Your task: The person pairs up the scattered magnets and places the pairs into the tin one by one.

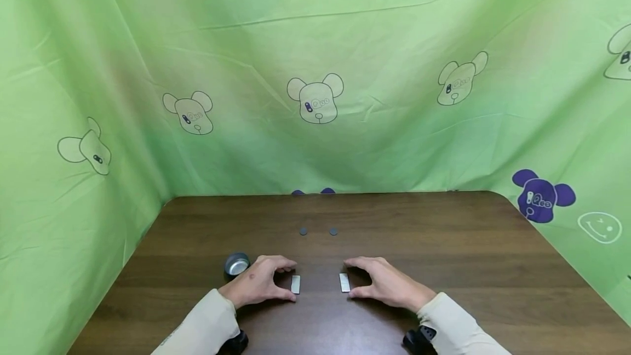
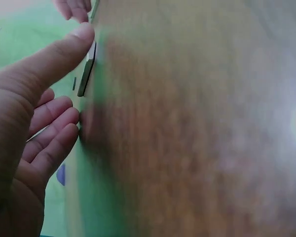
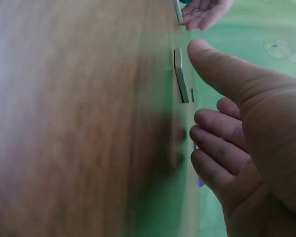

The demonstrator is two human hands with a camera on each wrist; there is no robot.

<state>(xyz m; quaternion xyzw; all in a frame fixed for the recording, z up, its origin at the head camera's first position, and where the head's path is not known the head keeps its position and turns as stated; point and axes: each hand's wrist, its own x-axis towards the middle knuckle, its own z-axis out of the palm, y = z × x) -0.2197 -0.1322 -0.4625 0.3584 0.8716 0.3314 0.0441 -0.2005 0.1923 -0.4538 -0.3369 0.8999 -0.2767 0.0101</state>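
Two small flat white rectangular pieces lie on the table, a left piece point(image 1: 296, 284) and a right piece point(image 1: 344, 282). My left hand point(image 1: 261, 282) rests around the left piece, thumb on the near side and fingers on the far side, with a gap between them. Mirroring it, my right hand point(image 1: 384, 284) curves loosely about the right piece, thumb and fingers apart. The right wrist view shows the right piece point(image 3: 181, 76) lying between thumb and fingertips, not pinched. In the left wrist view, the thumb partly overlaps the left piece point(image 2: 87, 74).
A dark round container with a silvery inside point(image 1: 237, 263) stands just beyond my left wrist. Farther back lie two small dark discs, a left disc point(image 1: 303, 231) and a right disc point(image 1: 333, 231). Green printed cloth point(image 1: 315, 152) hangs behind the brown wooden table point(image 1: 419, 223).
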